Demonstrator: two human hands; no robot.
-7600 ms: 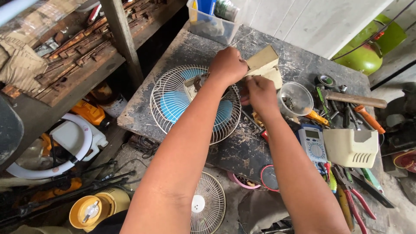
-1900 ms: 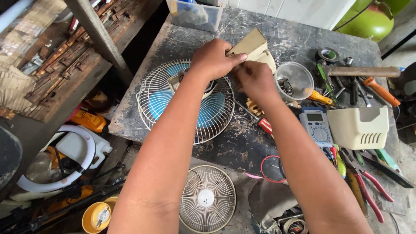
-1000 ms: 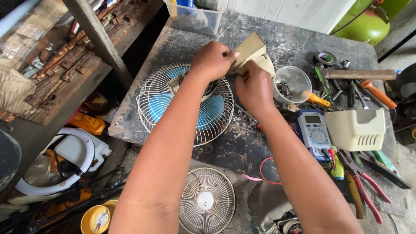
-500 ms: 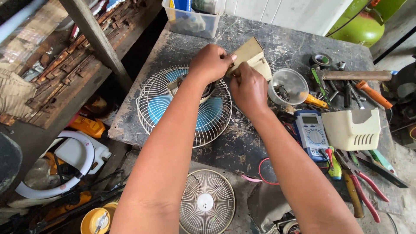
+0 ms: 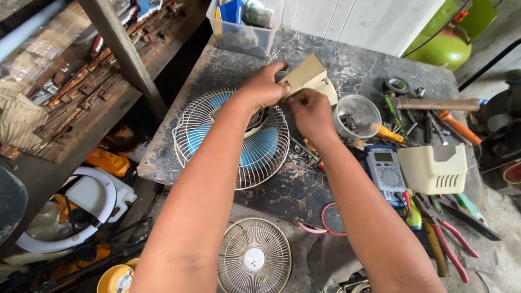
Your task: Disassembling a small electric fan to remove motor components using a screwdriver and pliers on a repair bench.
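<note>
**Two hands on a beige base, with clutter close on the right**

Both hands work at the beige base (image 5: 310, 76) of a fan (image 5: 233, 138) that lies grille-up on the bench (image 5: 353, 59), the base sticking up at the far side of the grille. The left hand (image 5: 261, 87) is closed around the near edge of the base, thumb and fingers pressed onto it. The right hand (image 5: 310, 111) pinches at the same part from below, fingertips drawn together on it; what exactly sits between them is too small to tell.

Risks, as I judge them:
- The fan overhangs nothing, but its grille reaches close to the bench's left edge (image 5: 163, 157). A hard pull toward that side could slide it off onto the junk below, where a spare grille (image 5: 254, 260) and a yellow tub (image 5: 116, 279) lie.
- The clear cup (image 5: 357, 115) of small parts stands just beside the right wrist. A sideways jerk of that arm could tip it and scatter the parts.
- The meter (image 5: 384, 171) and beige cover (image 5: 434, 168) lie just right of the right forearm; a dropped elbow would shove them into the pliers (image 5: 448, 239).
- A slipping pinch could send fingers into the grille wires.

Open room: the bare patch of bench near the front, between fan and meter, is the only free spot. The plastic bin (image 5: 244, 27) closes off the far side, and the hammer (image 5: 437, 104) and loose tools fill the right.
</note>
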